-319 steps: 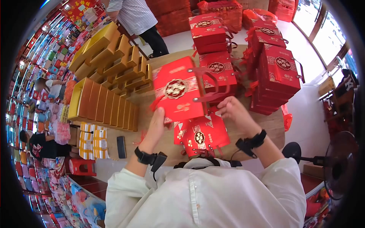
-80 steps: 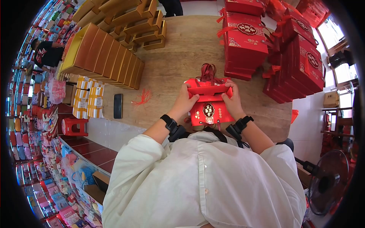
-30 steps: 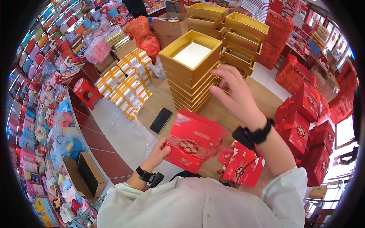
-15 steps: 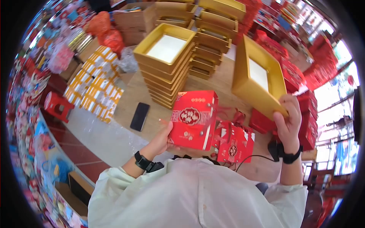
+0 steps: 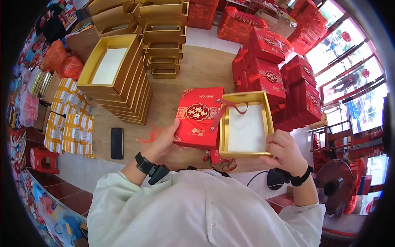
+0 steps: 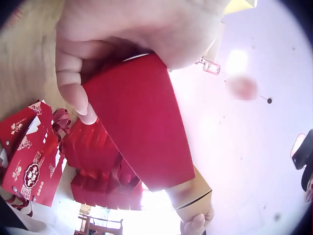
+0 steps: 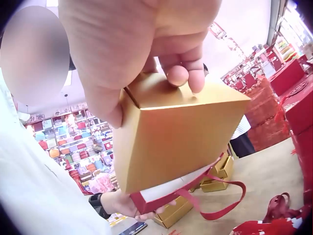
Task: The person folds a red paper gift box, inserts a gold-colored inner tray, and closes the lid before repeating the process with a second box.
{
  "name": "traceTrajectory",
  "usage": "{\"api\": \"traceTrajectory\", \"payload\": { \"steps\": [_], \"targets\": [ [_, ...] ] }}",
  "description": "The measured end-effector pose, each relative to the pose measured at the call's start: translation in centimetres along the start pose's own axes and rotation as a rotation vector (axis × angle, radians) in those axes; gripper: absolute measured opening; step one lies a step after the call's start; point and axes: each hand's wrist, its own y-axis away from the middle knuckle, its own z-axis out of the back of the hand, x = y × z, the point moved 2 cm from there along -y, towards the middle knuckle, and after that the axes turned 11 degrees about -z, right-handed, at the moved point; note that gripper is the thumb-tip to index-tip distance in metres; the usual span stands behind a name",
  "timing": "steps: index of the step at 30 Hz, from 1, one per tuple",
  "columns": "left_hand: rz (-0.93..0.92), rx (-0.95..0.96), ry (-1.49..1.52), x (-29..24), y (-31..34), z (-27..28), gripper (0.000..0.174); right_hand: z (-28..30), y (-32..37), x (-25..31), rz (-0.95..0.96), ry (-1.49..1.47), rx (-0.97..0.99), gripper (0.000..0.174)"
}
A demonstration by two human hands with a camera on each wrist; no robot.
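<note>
Glaring windows (image 5: 335, 45) (dark, bowed edges).

pale characters (image 5: 198, 112) on the red box (image 5: 196, 139) are too small to read.

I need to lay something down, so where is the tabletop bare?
The widest bare stretch of table lies between the gold trays and the stacked red boxes. A smaller patch separates the phone from the red strands. Trays and boxes crowd both far sides.

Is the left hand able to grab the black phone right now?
Probably not without letting go: the left hand grips the red bag, though only red strings lie towards the black phone.
</note>
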Motion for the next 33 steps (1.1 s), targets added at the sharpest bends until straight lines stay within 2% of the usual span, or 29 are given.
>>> {"api": "traceTrajectory", "payload": {
  "steps": [6, 10, 12, 13, 14, 16, 18, 19, 20, 21, 22, 24, 25, 26, 28, 29, 30, 32, 33],
  "targets": [
    [0.128, 0.015, 0.078, 0.1, 0.2, -2.7, 0.057, -0.9, -0.3, -2.5, 0.053, -0.008, -0.064, 0.028],
    [0.082, 0.014, 0.081, 1.6, -0.5, -4.8, 0.057, -2.2, -0.1, -4.3, 0.188, -0.076, -0.006, 0.024],
    [0.013, 0.002, 0.101, 2.4, -0.9, -6.2, 0.058, -2.8, 0.1, -5.2, 0.126, -0.166, -0.017, 0.026],
    [0.007, -0.010, 0.096, 2.5, -1.1, -7.1, 0.058, -3.3, 0.5, -6.3, 0.038, -0.296, -0.060, 0.031],
    [-0.051, -0.082, 0.069, 2.6, -1.3, -7.8, 0.056, -3.9, 0.6, -7.3, 0.049, -0.301, -0.064, 0.031],
    [-0.114, -0.162, 0.036, 2.4, -1.7, -8.8, 0.055, -4.1, 0.9, -9.3, -0.185, -0.419, -0.385, 0.033],
    [-0.277, -0.200, -0.225, 2.0, -1.9, -9.6, 0.051, -3.5, 0.3, -10.0, -0.253, -0.450, -0.333, 0.033],
    [-0.271, -0.200, -0.234, 2.0, -2.1, -10.5, 0.051, -3.1, -0.4, -10.2, -0.229, -0.249, -0.323, 0.033],
    [-0.416, -0.231, -0.318, 1.6, -2.4, -11.5, 0.050, -2.9, -1.0, -10.5, -0.204, -0.047, -0.312, 0.033],
    [-0.562, -0.258, -0.402, 1.2, -2.6, -12.3, 0.050, -3.1, -1.5, -11.2, -0.200, -0.006, -0.265, 0.027],
    [-0.561, -0.251, -0.413, 1.5, -2.9, -12.8, 0.050, -3.2, -1.8, -11.6, -0.206, -0.011, -0.274, 0.027],
    [-0.602, -0.288, -0.397, 2.3, -3.5, -13.2, 0.049, -4.2, -2.4, -12.2, -0.224, 0.409, -0.172, 0.022],
    [-0.600, -0.284, -0.402, 2.3, -3.8, -13.2, 0.049, -5.0, -2.6, -13.1, -0.201, 0.455, -0.234, 0.015],
    [-0.639, -0.294, -0.416, 2.3, -4.0, -13.2, 0.049, -4.8, -2.2, -13.6, -0.205, 0.451, -0.236, 0.015],
    [-0.670, -0.304, -0.429, 2.6, -4.5, -12.9, 0.048, -3.4, -1.7, -13.8, -0.257, -0.026, -0.202, 0.008],
    [-0.641, -0.317, -0.408, 2.7, -4.8, -12.2, 0.048, -3.3, -1.3, -14.8, -0.332, -0.587, -0.169, 0.005],
    [-0.610, -0.330, -0.387, 2.8, -4.9, -11.7, 0.048, -3.8, -1.0, -16.5, -0.289, -0.655, -0.210, 0.004],
    [-0.577, -0.316, -0.397, 2.6, -5.1, -11.4, 0.048, -3.9, 0.0, -18.0, -0.366, -1.138, -0.146, 0.006],
    [-0.549, -0.301, -0.408, 2.4, -5.3, -11.4, 0.048, -3.9, 0.3, -17.7, -0.375, -1.140, -0.150, 0.006]
  ]
}}
